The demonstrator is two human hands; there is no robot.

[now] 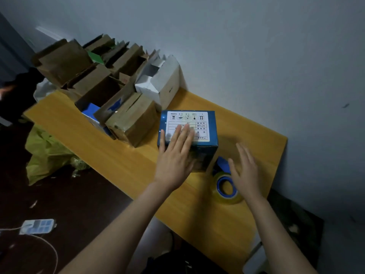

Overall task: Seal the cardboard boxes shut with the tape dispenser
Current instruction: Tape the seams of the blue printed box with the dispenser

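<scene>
Left hand (173, 159) on box (207, 115), dispenser (225, 187) beside

So one box (205, 119) sits mid-bench (126, 163) with the left hand (173, 161) flat on top, and the tape dispenser (225, 186) is just off its front right corner, under the right hand (246, 171). The other boxes (94, 80) are piled behind it to the left, and there's a power strip (37, 226) on the floor further left.

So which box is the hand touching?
The blue box with the white label, under the left hand. The brown boxes and white box sit behind, untouched.
</scene>
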